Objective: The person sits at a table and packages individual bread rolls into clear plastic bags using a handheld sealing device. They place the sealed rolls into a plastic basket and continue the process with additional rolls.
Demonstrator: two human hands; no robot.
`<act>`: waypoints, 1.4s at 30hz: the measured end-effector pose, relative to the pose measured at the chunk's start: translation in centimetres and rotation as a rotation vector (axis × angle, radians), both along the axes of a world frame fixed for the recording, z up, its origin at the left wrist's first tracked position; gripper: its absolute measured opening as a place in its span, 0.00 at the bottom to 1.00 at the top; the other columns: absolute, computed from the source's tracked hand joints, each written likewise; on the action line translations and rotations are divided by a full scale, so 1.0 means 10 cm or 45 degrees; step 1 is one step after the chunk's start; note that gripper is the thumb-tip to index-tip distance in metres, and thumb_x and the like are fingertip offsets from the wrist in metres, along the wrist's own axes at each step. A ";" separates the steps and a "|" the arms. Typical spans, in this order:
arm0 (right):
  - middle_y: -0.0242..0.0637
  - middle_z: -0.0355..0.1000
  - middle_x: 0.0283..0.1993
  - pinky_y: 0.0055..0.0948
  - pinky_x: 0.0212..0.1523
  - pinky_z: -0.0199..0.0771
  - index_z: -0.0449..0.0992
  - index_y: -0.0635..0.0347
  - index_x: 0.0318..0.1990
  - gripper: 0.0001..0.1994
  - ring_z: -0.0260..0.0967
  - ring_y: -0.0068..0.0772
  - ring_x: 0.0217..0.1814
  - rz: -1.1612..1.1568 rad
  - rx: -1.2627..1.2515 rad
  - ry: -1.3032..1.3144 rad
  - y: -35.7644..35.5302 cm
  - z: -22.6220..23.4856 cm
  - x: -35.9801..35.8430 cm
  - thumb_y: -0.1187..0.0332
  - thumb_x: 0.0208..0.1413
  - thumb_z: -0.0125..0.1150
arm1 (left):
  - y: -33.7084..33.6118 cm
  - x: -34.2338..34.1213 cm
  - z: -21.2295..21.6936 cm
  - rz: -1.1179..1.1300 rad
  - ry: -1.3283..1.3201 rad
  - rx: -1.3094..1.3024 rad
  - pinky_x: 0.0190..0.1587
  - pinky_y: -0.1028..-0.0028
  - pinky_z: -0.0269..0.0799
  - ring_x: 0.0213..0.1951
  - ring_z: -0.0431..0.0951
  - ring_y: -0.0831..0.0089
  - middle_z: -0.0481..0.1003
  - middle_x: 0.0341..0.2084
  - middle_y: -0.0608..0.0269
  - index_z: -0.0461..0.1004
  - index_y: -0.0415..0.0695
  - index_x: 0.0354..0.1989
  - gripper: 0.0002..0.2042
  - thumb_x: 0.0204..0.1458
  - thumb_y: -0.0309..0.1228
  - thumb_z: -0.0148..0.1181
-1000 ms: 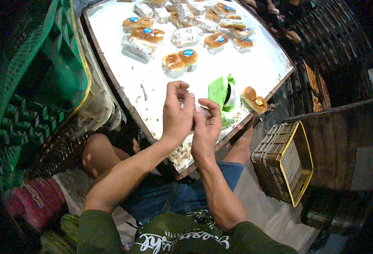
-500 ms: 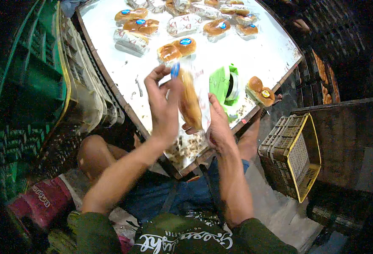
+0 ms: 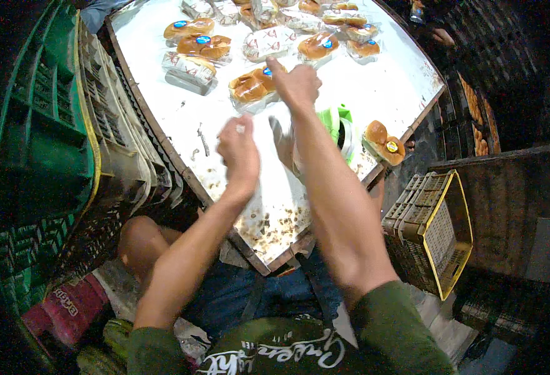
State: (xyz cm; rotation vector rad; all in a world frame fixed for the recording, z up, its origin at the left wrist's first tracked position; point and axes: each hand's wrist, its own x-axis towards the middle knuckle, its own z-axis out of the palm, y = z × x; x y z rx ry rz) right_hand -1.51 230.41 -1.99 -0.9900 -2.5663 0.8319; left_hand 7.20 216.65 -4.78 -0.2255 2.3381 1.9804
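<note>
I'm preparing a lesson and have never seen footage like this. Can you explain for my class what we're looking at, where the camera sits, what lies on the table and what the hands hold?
There is no machine: a person works with bare hands. The camera is worn on their head and looks down, so both forearms enter from below, and the wide lens bends straight edges. The white table carries many bagged buns, such as the bagged bun next to the right hand, one bun pack at the table's edge, and a green object. The left hand is raised over the table; motion blur hides whether either hand holds anything. Stacked crates stand at the left, a yellow-rimmed crate at the right.
</note>
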 end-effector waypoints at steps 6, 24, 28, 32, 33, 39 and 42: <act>0.61 0.58 0.63 0.61 0.69 0.39 0.48 0.60 0.67 0.45 0.46 0.64 0.71 -0.095 -0.007 0.037 -1.20 -0.49 -0.06 0.52 0.47 0.66 | -0.66 -0.47 0.72 0.159 0.330 0.346 0.57 0.68 0.58 0.52 0.65 0.61 0.64 0.47 0.51 0.68 0.34 0.51 0.22 0.61 0.43 0.52; 0.44 0.72 0.45 0.31 0.51 0.69 0.67 0.65 0.43 0.05 0.69 0.34 0.49 0.474 -0.093 0.950 -0.60 0.75 2.24 0.74 0.62 0.52 | -0.38 0.63 0.99 -0.518 0.743 0.202 0.51 0.64 0.64 0.49 0.67 0.60 0.69 0.43 0.55 0.76 0.41 0.32 0.09 0.53 0.35 0.64; 0.45 0.74 0.41 0.32 0.49 0.70 0.66 0.64 0.41 0.03 0.70 0.35 0.49 0.324 -0.246 1.095 -0.81 0.93 2.30 0.73 0.64 0.49 | -0.43 0.71 1.15 -0.393 0.958 0.073 0.57 0.60 0.58 0.55 0.61 0.60 0.69 0.44 0.57 0.78 0.41 0.25 0.10 0.46 0.34 0.71; 0.42 0.74 0.39 0.29 0.47 0.72 0.65 0.63 0.43 0.06 0.72 0.29 0.47 0.251 -0.570 1.015 -0.77 0.80 2.40 0.69 0.66 0.48 | -0.30 0.74 0.98 -0.216 0.507 0.621 0.45 0.73 0.68 0.40 0.71 0.74 0.72 0.34 0.59 0.72 0.39 0.32 0.10 0.56 0.33 0.63; 0.40 0.73 0.37 0.28 0.46 0.72 0.65 0.63 0.43 0.07 0.72 0.28 0.44 0.212 -0.728 1.045 -0.83 0.81 2.41 0.69 0.66 0.48 | -0.27 0.81 1.04 -0.254 0.430 0.704 0.36 0.80 0.69 0.30 0.70 0.82 0.72 0.27 0.64 0.67 0.39 0.35 0.09 0.61 0.32 0.57; 0.41 0.73 0.36 0.30 0.47 0.72 0.62 0.61 0.43 0.06 0.72 0.30 0.39 0.392 -0.780 1.139 -0.78 1.06 2.31 0.68 0.67 0.48 | -0.31 0.75 1.05 -0.243 0.589 0.595 0.32 0.79 0.66 0.28 0.68 0.82 0.70 0.25 0.67 0.66 0.39 0.35 0.11 0.64 0.34 0.52; 0.42 0.73 0.36 0.31 0.47 0.73 0.61 0.60 0.43 0.06 0.73 0.31 0.39 0.333 -1.021 1.224 -0.81 1.06 2.28 0.68 0.67 0.47 | -0.40 0.64 1.12 -0.667 0.114 0.539 0.35 0.77 0.67 0.31 0.68 0.80 0.70 0.27 0.66 0.66 0.38 0.38 0.12 0.64 0.36 0.51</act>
